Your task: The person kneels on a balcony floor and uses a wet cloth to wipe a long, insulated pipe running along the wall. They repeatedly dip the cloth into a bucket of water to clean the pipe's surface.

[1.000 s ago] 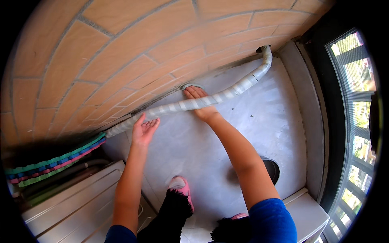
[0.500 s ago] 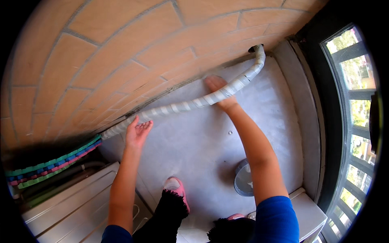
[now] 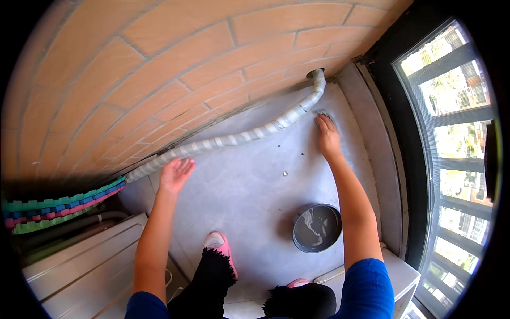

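Observation:
My left hand [image 3: 177, 174] hovers beside the wrapped pipe [image 3: 228, 141], palm turned up and fingers spread, holding nothing. The pipe, bound in pale tape, runs along the foot of the wall and into a hole at the far end. My right hand [image 3: 328, 138] reaches to the floor just right of the pipe's bend. Its fingers press a small greyish cloth [image 3: 323, 113] against the grey floor [image 3: 234, 186]; most of the cloth is hidden under them. A round dark bucket [image 3: 317, 228] with whitish streaks inside stands near my right forearm.
An orange brick wall [image 3: 175, 69] rises beyond the pipe. Colourful foam mats [image 3: 58, 204] and a pale metal unit [image 3: 90, 266] are at left. A dark-framed slatted window [image 3: 451, 133] and a low ledge [image 3: 366, 133] bound the right. Small specks and a floor screw [image 3: 285, 173] show.
My right hand has come out from under the pipe and moved right across the floor. My left hand stays near the pipe. The view has shifted, showing more of the bucket.

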Action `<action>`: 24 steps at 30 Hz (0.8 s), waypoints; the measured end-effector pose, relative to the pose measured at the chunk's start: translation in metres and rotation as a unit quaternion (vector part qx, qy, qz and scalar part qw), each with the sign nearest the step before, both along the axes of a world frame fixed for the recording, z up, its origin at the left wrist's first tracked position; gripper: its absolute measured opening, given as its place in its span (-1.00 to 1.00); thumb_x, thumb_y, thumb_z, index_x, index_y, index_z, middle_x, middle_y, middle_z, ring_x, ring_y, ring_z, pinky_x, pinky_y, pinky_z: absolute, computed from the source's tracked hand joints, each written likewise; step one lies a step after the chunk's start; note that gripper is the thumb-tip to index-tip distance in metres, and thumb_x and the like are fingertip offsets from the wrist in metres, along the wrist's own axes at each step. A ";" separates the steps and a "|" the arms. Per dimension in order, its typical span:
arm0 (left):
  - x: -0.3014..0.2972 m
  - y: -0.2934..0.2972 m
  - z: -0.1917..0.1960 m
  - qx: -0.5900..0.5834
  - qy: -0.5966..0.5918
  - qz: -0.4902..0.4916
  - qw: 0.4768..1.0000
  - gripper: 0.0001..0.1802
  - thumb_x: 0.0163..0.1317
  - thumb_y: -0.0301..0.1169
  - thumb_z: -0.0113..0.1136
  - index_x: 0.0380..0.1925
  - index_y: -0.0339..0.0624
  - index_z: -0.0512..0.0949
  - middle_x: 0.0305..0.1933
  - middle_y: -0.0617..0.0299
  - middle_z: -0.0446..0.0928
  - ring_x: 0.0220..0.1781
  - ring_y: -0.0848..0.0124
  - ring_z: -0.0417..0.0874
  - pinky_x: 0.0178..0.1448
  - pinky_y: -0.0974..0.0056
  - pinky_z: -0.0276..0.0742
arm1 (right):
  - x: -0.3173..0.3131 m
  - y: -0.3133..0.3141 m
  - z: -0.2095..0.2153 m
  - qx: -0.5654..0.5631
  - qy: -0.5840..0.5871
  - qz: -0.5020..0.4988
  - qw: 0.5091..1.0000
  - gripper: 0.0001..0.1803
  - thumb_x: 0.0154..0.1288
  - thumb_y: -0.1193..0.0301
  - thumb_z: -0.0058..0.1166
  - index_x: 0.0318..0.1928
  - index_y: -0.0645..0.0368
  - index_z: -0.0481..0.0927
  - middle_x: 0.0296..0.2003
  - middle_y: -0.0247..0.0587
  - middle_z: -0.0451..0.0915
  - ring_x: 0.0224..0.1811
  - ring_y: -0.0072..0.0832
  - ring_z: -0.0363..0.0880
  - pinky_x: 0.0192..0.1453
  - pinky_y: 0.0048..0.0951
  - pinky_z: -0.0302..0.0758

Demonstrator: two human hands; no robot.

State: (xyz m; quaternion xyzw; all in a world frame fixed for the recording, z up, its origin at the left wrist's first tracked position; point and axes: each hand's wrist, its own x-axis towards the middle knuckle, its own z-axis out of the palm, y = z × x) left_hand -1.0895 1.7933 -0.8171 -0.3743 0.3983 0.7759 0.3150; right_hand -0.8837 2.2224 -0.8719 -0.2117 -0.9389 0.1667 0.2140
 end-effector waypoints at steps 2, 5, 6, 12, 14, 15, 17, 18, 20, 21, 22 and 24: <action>0.012 0.004 0.004 0.023 -0.025 -0.061 0.998 -0.64 0.15 -0.52 -0.03 -0.07 -0.39 0.18 0.07 -0.11 0.21 0.16 0.04 0.26 0.26 0.01 0.22 | 0.018 0.007 0.011 -0.096 -0.035 -0.066 0.993 -0.68 0.13 0.57 -0.20 -0.08 0.23 0.47 -0.07 -0.05 0.46 -0.03 -0.17 0.42 0.04 -0.33 0.35; 0.039 0.005 0.013 0.024 -0.023 -0.119 0.992 -0.69 0.14 -0.53 -0.06 -0.11 -0.37 0.18 0.05 -0.11 0.21 0.12 0.04 0.29 0.24 0.02 0.24 | 0.036 -0.003 0.060 -0.333 -0.059 -0.204 0.919 -0.70 0.24 0.48 -0.19 -0.03 0.23 0.44 -0.11 -0.13 0.49 -0.12 -0.41 0.47 -0.06 -0.46 0.37; 0.047 0.009 0.017 0.024 -0.015 -0.135 0.990 -0.69 0.14 -0.54 -0.07 -0.12 -0.37 0.17 0.05 -0.12 0.20 0.12 0.03 0.29 0.24 0.02 0.25 | 0.048 -0.002 0.066 -0.439 0.007 -0.193 0.878 -0.70 0.25 0.47 -0.19 -0.01 0.23 0.43 -0.11 -0.16 0.49 -0.13 -0.45 0.47 -0.06 -0.47 0.38; 0.079 0.026 0.033 0.067 -0.013 -0.226 0.972 -0.83 0.14 -0.52 -0.01 -0.26 -0.28 0.32 -0.11 0.02 0.34 0.03 0.12 0.37 0.19 0.08 0.31 | 0.107 -0.031 0.163 -0.740 0.076 -0.162 0.649 -0.68 0.26 0.45 -0.18 0.02 0.22 0.39 -0.15 -0.26 0.49 -0.11 -0.53 0.46 -0.05 -0.49 0.41; 0.084 0.031 0.039 0.074 0.006 -0.248 0.966 -0.85 0.13 -0.51 -0.01 -0.28 -0.26 0.34 -0.14 0.03 0.36 0.02 0.12 0.38 0.18 0.09 0.32 | 0.125 -0.047 0.181 -0.732 0.017 -0.120 0.671 -0.72 0.25 0.47 -0.17 -0.03 0.20 0.44 -0.21 -0.28 0.51 -0.18 -0.51 0.50 -0.07 -0.49 0.43; 0.089 0.034 0.043 0.078 0.016 -0.260 0.962 -0.86 0.13 -0.51 0.00 -0.29 -0.25 0.35 -0.15 0.04 0.38 0.01 0.13 0.39 0.17 0.09 0.32 | 0.135 -0.057 0.185 -0.649 -0.058 -0.088 0.753 -0.72 0.24 0.48 -0.15 -0.04 0.20 0.45 -0.20 -0.23 0.52 -0.17 -0.46 0.51 -0.07 -0.48 0.43; 0.095 0.035 0.051 0.067 0.033 -0.282 0.957 -0.86 0.13 -0.51 0.00 -0.29 -0.25 0.35 -0.16 0.04 0.39 -0.01 0.13 0.41 0.16 0.09 0.33 | 0.142 -0.094 0.182 -0.485 -0.186 -0.041 0.854 -0.73 0.18 0.50 -0.09 -0.08 0.21 0.47 -0.19 -0.10 0.52 -0.16 -0.33 0.52 -0.05 -0.43 0.43; 0.101 0.039 0.053 0.069 0.041 -0.294 0.952 -0.86 0.13 -0.51 0.01 -0.29 -0.25 0.35 -0.16 0.04 0.39 -0.02 0.14 0.42 0.16 0.09 0.34 | 0.149 -0.113 0.181 -0.402 -0.241 -0.038 0.882 -0.73 0.14 0.52 -0.07 -0.10 0.22 0.48 -0.19 -0.03 0.52 -0.15 -0.24 0.52 -0.04 -0.39 0.43; 0.117 0.056 0.055 0.083 0.032 -0.322 0.942 -0.86 0.12 -0.52 0.01 -0.29 -0.25 0.35 -0.17 0.04 0.41 -0.03 0.14 0.44 0.14 0.10 0.35 | 0.179 -0.131 0.138 -0.292 -0.215 0.053 0.930 -0.71 0.04 0.55 0.00 -0.15 0.25 0.48 -0.20 0.04 0.49 -0.15 -0.10 0.48 -0.03 -0.29 0.41; 0.124 0.063 0.056 0.087 0.029 -0.336 0.937 -0.86 0.12 -0.52 0.01 -0.29 -0.25 0.35 -0.17 0.04 0.41 -0.04 0.14 0.45 0.14 0.10 0.36 | 0.190 -0.138 0.114 -0.247 -0.209 0.046 0.945 -0.72 0.01 0.56 -0.02 -0.18 0.25 0.48 -0.20 0.03 0.47 -0.15 -0.08 0.46 -0.04 -0.26 0.41; 0.130 0.066 0.057 0.087 0.028 -0.349 0.933 -0.86 0.13 -0.52 0.00 -0.29 -0.25 0.36 -0.18 0.04 0.42 -0.04 0.14 0.45 0.13 0.10 0.36 | 0.198 -0.147 0.089 -0.207 -0.200 0.042 0.957 -0.72 -0.02 0.57 -0.04 -0.20 0.24 0.49 -0.20 0.01 0.45 -0.15 -0.06 0.43 -0.05 -0.23 0.41; 0.144 0.072 0.061 0.084 0.026 -0.373 0.924 -0.86 0.13 -0.52 0.00 -0.28 -0.25 0.36 -0.18 0.04 0.42 -0.04 0.14 0.46 0.12 0.10 0.37 | 0.210 -0.167 0.069 -0.110 -0.254 0.127 0.953 -0.74 -0.01 0.54 -0.14 -0.24 0.23 0.46 -0.18 0.04 0.34 -0.08 -0.06 0.33 0.02 -0.24 0.35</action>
